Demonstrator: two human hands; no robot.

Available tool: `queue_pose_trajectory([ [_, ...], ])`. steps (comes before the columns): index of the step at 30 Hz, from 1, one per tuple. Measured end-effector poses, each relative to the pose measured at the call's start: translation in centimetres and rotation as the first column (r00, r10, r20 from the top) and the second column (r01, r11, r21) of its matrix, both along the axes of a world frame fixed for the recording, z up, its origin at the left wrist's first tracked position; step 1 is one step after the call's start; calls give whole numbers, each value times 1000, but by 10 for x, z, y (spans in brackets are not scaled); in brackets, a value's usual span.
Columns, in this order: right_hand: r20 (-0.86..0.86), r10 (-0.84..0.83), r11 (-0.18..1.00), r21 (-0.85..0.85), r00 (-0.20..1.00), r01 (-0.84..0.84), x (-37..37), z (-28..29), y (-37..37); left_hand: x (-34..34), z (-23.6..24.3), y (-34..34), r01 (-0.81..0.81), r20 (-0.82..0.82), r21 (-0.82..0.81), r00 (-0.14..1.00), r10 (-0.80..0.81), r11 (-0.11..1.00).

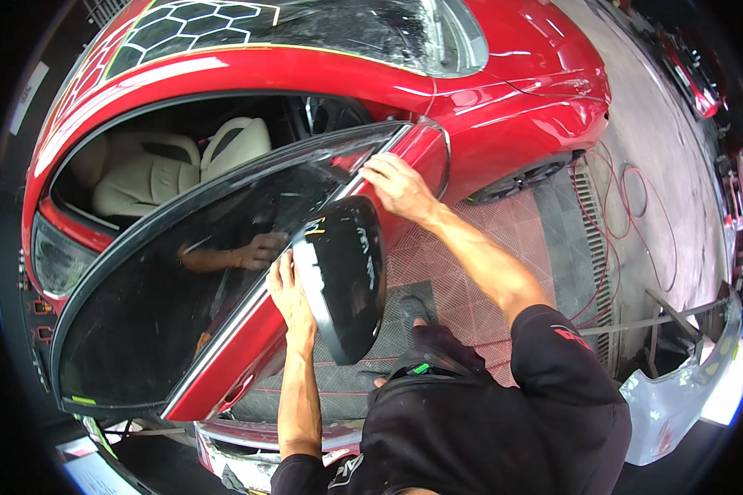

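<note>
Black shirt (495, 421): nearest, below the left hand (291, 295) and right hand (400, 188).
Window glass (165, 305): mostly left of both hands; likely slippery, breakable.
Left hand: fingers loosely curled at the silver trim strip (233, 330); grip unclear.
Silver trim strip: beneath both hands; probably thin, bendable; best supported at two points.
Side mirror (353, 272): between the hands; probably rigid; cup its housing.
Right hand: fingers half-bent at the trim; grip unclear.

Car door (223, 371): glossy painted metal. Window glass (149, 313) in door: smooth, reflecting. Mirror housing (351, 272) at door: shiny black plastic. Floor tiles (475, 256) beside door: matt, ribbed.
</note>
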State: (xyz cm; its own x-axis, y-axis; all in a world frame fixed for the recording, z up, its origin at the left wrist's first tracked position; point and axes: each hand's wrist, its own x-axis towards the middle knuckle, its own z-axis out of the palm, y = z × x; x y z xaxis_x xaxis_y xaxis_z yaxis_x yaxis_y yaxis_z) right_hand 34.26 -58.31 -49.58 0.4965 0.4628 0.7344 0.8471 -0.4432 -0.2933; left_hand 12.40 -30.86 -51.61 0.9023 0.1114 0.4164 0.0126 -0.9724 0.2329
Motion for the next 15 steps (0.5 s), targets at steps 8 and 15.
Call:
queue_pose_trajectory([
  [8, -10, -62, 962, 264, 998, 62, 6, -30, 18, 12, -1, -16, -100, 102, -113, 988, 112, 988],
  [15, -78, -79, 963, 251, 994, 96, 25, -13, -12, 6, -4, -8, -118, 110, -92, 986, 128, 989],
])
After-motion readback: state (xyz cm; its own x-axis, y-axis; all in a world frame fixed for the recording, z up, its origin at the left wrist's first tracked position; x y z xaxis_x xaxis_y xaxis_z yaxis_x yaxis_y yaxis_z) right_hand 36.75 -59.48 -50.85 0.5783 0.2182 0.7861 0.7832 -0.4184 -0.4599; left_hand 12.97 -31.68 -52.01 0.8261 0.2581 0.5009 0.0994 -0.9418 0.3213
